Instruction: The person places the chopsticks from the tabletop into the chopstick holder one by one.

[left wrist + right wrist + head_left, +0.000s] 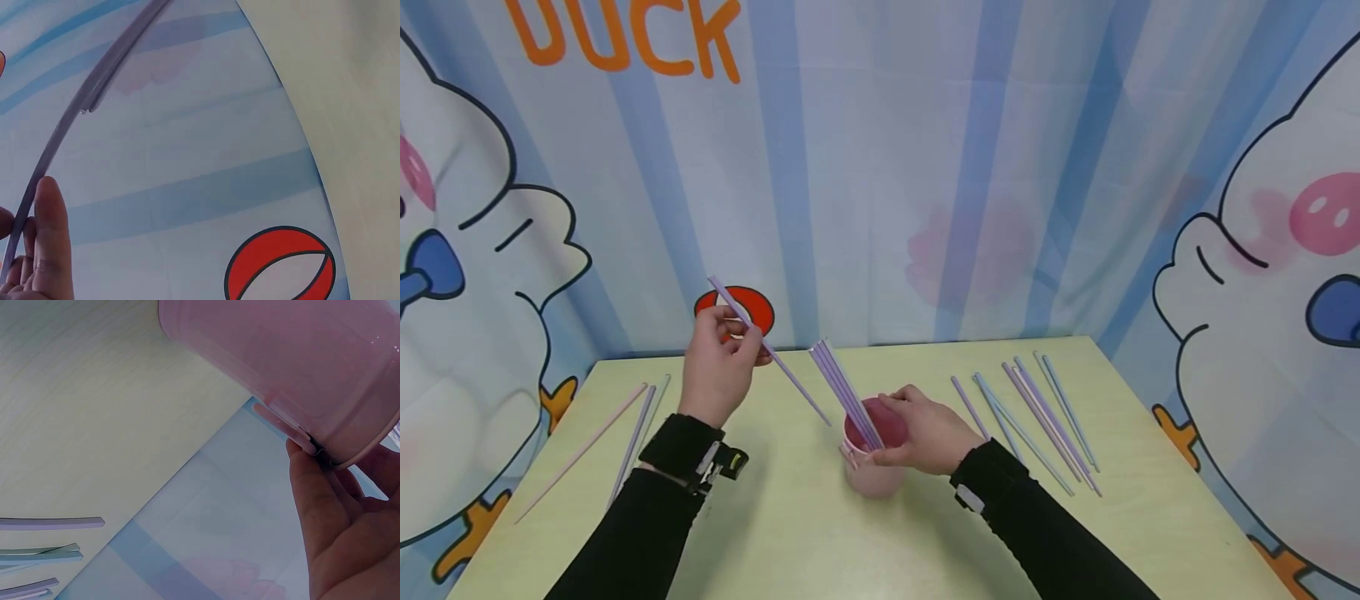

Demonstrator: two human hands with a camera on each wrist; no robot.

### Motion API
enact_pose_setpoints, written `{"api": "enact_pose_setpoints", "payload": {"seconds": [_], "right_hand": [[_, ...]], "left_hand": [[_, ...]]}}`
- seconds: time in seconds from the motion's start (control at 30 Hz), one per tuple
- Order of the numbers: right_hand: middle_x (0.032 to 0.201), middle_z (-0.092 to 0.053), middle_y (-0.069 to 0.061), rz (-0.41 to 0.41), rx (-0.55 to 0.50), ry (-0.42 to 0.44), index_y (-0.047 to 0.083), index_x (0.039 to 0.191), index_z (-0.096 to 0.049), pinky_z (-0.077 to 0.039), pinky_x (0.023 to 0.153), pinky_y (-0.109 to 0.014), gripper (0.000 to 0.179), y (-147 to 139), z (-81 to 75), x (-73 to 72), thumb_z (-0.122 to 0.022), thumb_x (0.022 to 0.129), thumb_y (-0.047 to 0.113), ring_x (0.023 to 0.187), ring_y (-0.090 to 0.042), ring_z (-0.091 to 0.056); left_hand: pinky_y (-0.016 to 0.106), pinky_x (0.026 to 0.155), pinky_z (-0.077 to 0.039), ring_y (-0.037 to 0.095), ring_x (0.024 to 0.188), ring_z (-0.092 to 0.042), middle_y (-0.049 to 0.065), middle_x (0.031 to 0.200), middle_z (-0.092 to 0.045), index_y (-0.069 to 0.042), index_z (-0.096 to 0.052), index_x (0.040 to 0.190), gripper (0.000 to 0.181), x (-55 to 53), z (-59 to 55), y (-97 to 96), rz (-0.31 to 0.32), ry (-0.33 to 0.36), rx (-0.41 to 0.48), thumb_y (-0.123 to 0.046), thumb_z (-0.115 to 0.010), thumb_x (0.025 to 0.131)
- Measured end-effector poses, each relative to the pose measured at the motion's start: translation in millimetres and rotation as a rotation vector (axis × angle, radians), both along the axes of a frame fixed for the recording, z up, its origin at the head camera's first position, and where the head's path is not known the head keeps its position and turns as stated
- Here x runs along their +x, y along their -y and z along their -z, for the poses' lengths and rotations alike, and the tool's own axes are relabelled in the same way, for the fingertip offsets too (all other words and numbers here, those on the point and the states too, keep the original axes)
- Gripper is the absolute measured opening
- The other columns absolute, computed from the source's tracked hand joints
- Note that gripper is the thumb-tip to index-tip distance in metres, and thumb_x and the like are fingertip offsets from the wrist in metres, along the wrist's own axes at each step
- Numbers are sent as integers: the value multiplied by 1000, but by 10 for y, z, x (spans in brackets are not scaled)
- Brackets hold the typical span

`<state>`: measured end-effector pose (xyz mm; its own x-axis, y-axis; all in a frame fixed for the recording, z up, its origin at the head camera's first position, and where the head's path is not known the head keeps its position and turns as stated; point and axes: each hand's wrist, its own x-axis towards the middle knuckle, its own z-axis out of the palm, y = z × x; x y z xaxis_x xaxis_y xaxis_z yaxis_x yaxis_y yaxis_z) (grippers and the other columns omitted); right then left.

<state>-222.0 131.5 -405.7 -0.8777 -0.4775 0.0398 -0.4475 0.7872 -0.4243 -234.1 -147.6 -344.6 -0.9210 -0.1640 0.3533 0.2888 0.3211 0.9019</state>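
Observation:
My left hand pinches a thin purple straw between thumb and fingers, and its lower end slants down toward a pink cup. In the left wrist view the straw runs up from the fingertips. With thumb and fingers at the rim, my right hand holds the cup, which stands on the table. A bundle of several purple straws leans out of the cup toward the left. Filling the top of the right wrist view is the cup's pink side, with a small strip-like part on it.
On the right of the pale yellow table lie several loose straws, purple and blue. A pink straw lies at the left, near a purple straw and a greenish one. A printed curtain hangs behind.

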Motion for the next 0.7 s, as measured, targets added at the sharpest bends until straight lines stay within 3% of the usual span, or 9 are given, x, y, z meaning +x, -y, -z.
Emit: {"api": "enact_pose_setpoints", "payload": {"seconds": [0.27,0.7], "right_hand": [[126,-51,-6,12,3,13,17,136,-56,-53,85,-34,77,8,-2,1,-78,74,56,100,-21,-60],[127,-51,-6,0,17,-13,17,137,-55,-52,85,-34,76,5,-9,5,-77,75,55,99,-21,-61]], "left_hand": [[27,70,-57,26,76,-67,20,104,-56,0,-35,127,36,-5,-6,-137,52,-53,70,-11,-53,98],[28,71,-57,25,80,-68,16,104,-57,-3,-40,126,32,-15,228,-351,63,83,0,-17,-54,101]]}}
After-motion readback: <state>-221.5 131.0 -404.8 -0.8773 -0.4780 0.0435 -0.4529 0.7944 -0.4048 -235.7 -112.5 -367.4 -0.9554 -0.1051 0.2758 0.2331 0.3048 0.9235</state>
